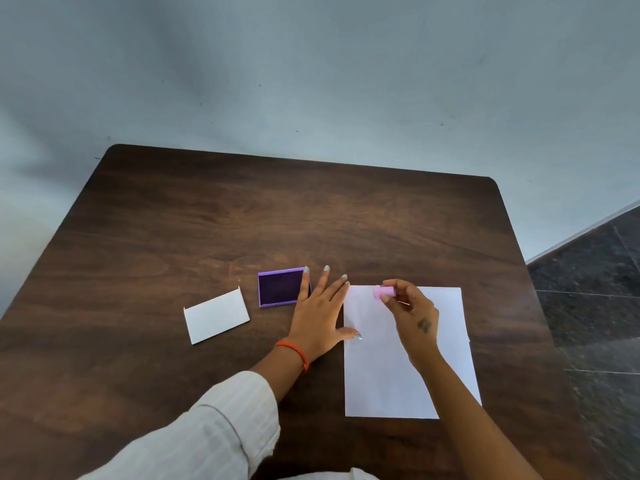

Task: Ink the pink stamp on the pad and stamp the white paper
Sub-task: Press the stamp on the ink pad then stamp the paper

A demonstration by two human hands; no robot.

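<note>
Against a grey wall (311, 64), dark wooden table (242, 220) bears white paper (374, 375)

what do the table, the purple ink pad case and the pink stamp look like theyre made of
Table: dark wood or wood-look laminate, visible grain, soft sheen.
Purple ink pad case: probably plastic, thin, uniformly coloured rim around a dark matte pad.
Pink stamp: likely plastic, smooth and pale; too small and blurred to be sure.

Wooden table (242, 220), ink pad (278, 288), paper (377, 375), possibly lid (216, 317)
</note>
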